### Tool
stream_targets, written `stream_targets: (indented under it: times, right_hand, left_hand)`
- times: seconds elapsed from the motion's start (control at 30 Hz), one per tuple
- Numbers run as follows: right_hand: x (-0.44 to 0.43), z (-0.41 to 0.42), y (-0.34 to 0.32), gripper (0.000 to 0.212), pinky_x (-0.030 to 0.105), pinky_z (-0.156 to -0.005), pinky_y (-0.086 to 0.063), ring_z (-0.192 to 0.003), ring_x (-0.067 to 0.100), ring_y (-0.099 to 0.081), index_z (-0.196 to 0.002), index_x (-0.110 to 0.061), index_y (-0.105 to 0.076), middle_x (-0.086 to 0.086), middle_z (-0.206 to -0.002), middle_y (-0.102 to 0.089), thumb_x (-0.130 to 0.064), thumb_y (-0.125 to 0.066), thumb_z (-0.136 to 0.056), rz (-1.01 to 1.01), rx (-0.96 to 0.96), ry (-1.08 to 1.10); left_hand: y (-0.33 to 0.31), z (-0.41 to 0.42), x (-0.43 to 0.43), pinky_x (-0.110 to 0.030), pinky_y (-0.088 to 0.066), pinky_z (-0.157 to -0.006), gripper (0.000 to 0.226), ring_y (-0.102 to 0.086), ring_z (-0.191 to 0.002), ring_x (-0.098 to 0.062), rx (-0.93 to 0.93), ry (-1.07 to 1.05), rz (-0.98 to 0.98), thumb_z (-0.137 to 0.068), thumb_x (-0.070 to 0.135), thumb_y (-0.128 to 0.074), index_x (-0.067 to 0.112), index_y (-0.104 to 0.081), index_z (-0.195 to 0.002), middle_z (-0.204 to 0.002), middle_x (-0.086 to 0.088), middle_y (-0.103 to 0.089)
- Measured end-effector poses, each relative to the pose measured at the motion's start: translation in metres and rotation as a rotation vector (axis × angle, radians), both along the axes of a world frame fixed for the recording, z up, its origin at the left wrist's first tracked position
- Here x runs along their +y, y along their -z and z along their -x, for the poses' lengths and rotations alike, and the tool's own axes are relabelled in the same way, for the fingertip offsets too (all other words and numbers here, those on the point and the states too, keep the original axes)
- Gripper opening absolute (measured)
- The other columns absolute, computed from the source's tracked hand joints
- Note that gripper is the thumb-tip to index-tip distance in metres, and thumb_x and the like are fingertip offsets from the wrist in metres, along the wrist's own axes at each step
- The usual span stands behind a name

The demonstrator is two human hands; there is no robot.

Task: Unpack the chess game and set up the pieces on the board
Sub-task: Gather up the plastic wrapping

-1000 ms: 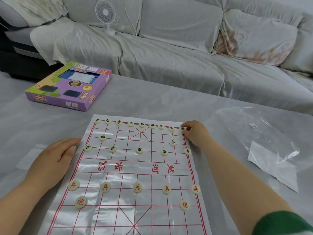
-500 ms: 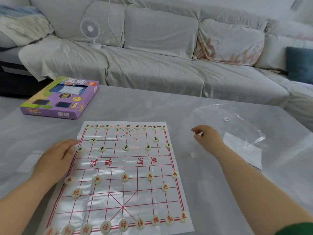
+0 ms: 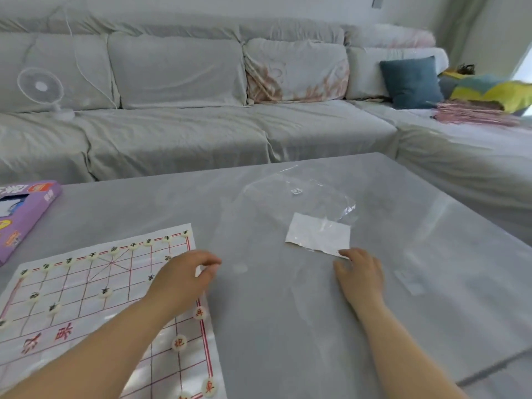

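The white chess sheet [image 3: 80, 286] with red grid lines lies at the left of the grey table [image 3: 288, 326]. Round pale pieces with dark characters [image 3: 132, 245] line its far edge, and others stand on inner points. Pieces with red characters [image 3: 199, 313] sit along its right side. My left hand [image 3: 184, 279] hovers over the sheet's right edge, fingers loosely curled, nothing visible in them. My right hand [image 3: 359, 276] lies low on the table, fingertips touching the near corner of a white paper slip [image 3: 318, 234] in a clear plastic bag [image 3: 302, 194].
The purple game box [image 3: 28, 211] lies at the table's left edge. A grey covered sofa [image 3: 184, 133] runs behind the table, with a small white fan [image 3: 43, 89] on it and a blue cushion [image 3: 410, 82] at the right.
The view has swung right. My left hand went from the sheet's left edge to its right edge. My right hand moved right, from the far corner piece to the paper slip.
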State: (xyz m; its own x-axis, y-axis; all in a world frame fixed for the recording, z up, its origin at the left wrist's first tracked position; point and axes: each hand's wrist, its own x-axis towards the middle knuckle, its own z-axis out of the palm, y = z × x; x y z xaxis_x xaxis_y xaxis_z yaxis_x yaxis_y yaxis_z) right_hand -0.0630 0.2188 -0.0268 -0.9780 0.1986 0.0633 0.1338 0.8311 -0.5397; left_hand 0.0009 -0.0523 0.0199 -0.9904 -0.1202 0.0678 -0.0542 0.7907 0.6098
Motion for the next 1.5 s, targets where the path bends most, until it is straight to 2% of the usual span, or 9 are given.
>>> stream_targets:
  times: [0.17,0.5,0.7,0.93,1.03,1.13,1.27,1.43,1.5]
  right_hand:
    - [0.014,0.022,0.008,0.047,0.028,-0.113,-0.011,-0.140,0.016,-0.015,-0.138,-0.026,-0.034,-0.007,-0.150,-0.025,-0.037,-0.040,-0.094,-0.136,-0.062,-0.085]
    - [0.021,0.039,0.024,0.023,0.020,-0.096,-0.019,-0.119,0.015,-0.035,-0.110,-0.024,-0.058,-0.009,-0.123,-0.049,-0.029,-0.042,-0.094,-0.104,0.090,-0.092]
    - [0.024,0.041,0.025,0.018,0.020,-0.091,-0.022,-0.113,0.015,-0.037,-0.101,-0.019,-0.059,-0.007,-0.114,-0.052,-0.024,-0.044,-0.093,-0.039,0.106,-0.079]
    - [0.028,0.035,0.021,0.010,0.017,-0.070,-0.022,-0.099,0.021,-0.043,-0.077,-0.012,-0.051,-0.004,-0.090,-0.046,-0.010,-0.053,-0.087,0.308,0.188,0.046]
    - [0.032,0.024,0.006,0.005,0.012,-0.075,-0.021,-0.108,0.022,-0.041,-0.080,-0.007,-0.058,0.001,-0.102,-0.050,-0.008,-0.057,-0.085,0.358,0.303,0.060]
    - [0.031,0.008,-0.011,0.005,0.004,-0.074,-0.021,-0.109,0.012,-0.033,-0.082,-0.005,-0.064,-0.005,-0.109,-0.044,-0.008,-0.060,-0.084,0.333,0.407,-0.027]
    - [0.008,-0.003,-0.007,0.007,0.010,-0.084,-0.021,-0.117,0.016,-0.035,-0.081,-0.006,-0.068,-0.003,-0.116,-0.049,-0.010,-0.063,-0.083,0.258,0.351,-0.192]
    - [-0.017,0.005,0.017,0.020,0.022,-0.104,-0.017,-0.130,0.016,-0.032,-0.101,-0.018,-0.066,-0.004,-0.131,-0.047,-0.026,-0.054,-0.088,-0.001,0.079,-0.335]
    - [-0.019,0.008,0.019,0.022,0.019,-0.100,-0.020,-0.125,0.016,-0.036,-0.107,-0.016,-0.061,-0.002,-0.126,-0.050,-0.026,-0.051,-0.090,-0.011,0.081,-0.337]
  left_hand:
    - [0.016,0.053,0.055,-0.017,-0.032,-0.086,0.029,-0.044,-0.119,-0.008,-0.070,0.172,0.180,-0.093,0.026,-0.044,0.023,-0.053,-0.120,-0.129,0.010,-0.048]
    - [0.040,0.153,0.131,-0.028,-0.024,-0.105,0.057,-0.026,-0.134,-0.017,-0.049,0.251,0.398,-0.089,0.043,-0.047,0.024,-0.028,-0.140,-0.147,0.004,-0.027]
    - [0.057,0.168,0.147,-0.028,-0.038,-0.090,0.027,-0.044,-0.117,-0.018,0.011,0.176,0.301,-0.091,0.030,-0.047,0.020,-0.061,-0.112,-0.122,0.001,-0.054]
    - [0.051,0.140,0.128,-0.011,-0.031,-0.069,0.014,-0.054,-0.103,-0.018,0.109,0.057,-0.105,-0.086,0.016,-0.058,0.006,-0.067,-0.091,-0.107,-0.004,-0.062]
    - [0.045,0.102,0.109,0.004,-0.031,-0.065,0.010,-0.054,-0.089,-0.009,0.057,0.123,-0.118,-0.082,0.015,-0.063,0.017,-0.063,-0.072,-0.091,0.007,-0.059]
    - [0.047,0.063,0.095,0.004,-0.034,-0.068,0.022,-0.056,-0.074,0.002,-0.071,0.256,-0.126,-0.077,0.018,-0.069,0.029,-0.059,-0.060,-0.079,0.023,-0.058]
    - [0.050,0.030,0.088,-0.001,-0.037,-0.073,0.020,-0.053,-0.089,0.011,-0.123,0.371,-0.122,-0.074,0.027,-0.071,0.031,-0.066,-0.055,-0.074,0.050,-0.051]
    - [0.051,0.020,0.098,-0.010,-0.041,-0.071,0.013,-0.056,-0.084,-0.005,-0.098,0.284,-0.221,-0.052,0.045,-0.065,0.040,-0.063,-0.064,-0.082,0.017,-0.063]
    - [0.054,0.021,0.106,0.000,-0.026,-0.087,0.059,-0.040,-0.112,0.000,-0.071,0.255,-0.143,-0.051,0.046,-0.069,0.040,-0.050,-0.107,-0.117,0.025,-0.042]
